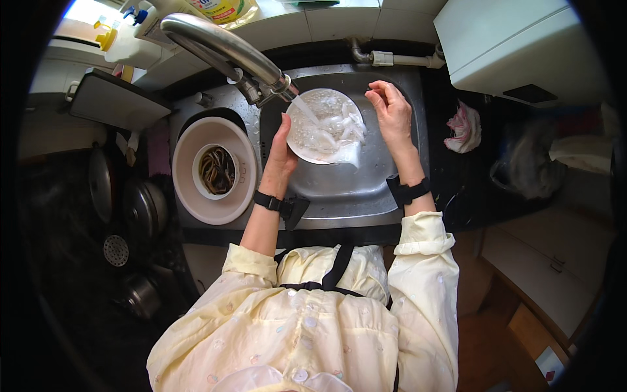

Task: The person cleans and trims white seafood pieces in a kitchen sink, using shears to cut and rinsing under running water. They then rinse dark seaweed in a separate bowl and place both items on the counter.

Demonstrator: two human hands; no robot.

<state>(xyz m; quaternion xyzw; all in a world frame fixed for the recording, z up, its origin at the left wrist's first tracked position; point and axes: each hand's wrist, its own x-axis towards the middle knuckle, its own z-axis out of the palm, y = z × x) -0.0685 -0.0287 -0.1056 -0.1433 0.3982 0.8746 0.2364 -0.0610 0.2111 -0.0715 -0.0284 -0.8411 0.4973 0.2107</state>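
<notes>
My left hand (283, 154) grips the left rim of a white bowl (325, 159) over the sink, thumb up along the edge. Water from the curved metal faucet (230, 44) streams into the bowl, which is full of bubbling water. White, soft-looking pieces of food (350, 127) lie in it, and water spills over its lower right rim. Off to the right of the bowl, my right hand (391, 110) hangs above the sink, touching neither. Its fingers are bent, with thumb and forefinger close together; whether something small is between them is unclear.
The steel sink basin (343, 188) surrounds the bowl. On the left drainboard a pale basin (188, 191) holds a white container (235, 183) of dark brown strips. A crumpled cloth (464, 128) lies right of the sink. Pot lids (144, 208) are at far left; bottles (132, 46) stand behind.
</notes>
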